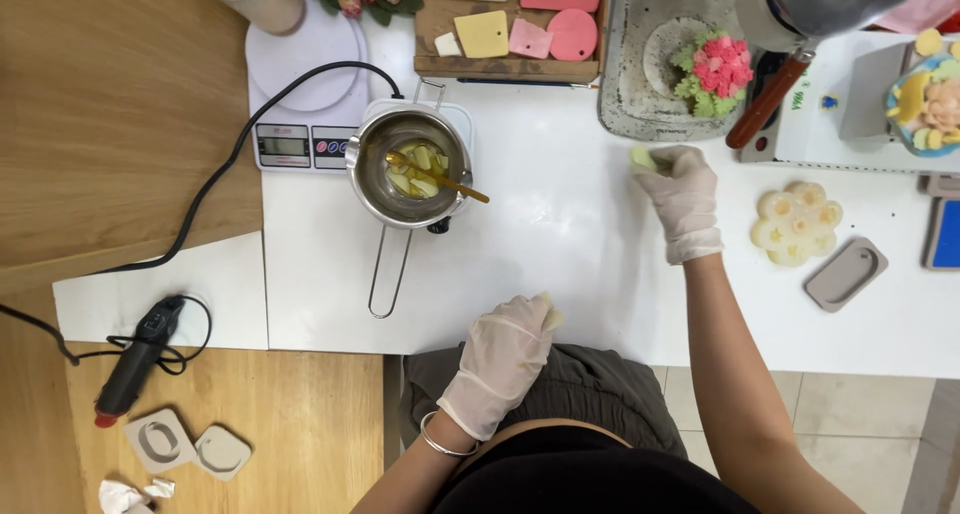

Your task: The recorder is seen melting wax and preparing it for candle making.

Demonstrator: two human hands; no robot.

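My left hand (503,359), in a thin white glove, rests at the near edge of the white table (560,244) and pinches a small pale yellow piece at its fingertips. My gloved right hand (682,199) reaches further over the table and holds a pale green-yellow chunk (643,157) in its fingers. To the left stands a steel melting pot (410,169) with a long wire handle. It holds several yellow-green pieces and a gold spoon (440,177).
A white digital scale (305,94) sits behind the pot. A wooden tray (510,34) holds pink and yellow slabs. A flower-shaped yellow mould (797,224), a grey oval mould (846,273) and a speckled tray (640,74) with a pink flower lie right. A black tool (135,359) lies left.
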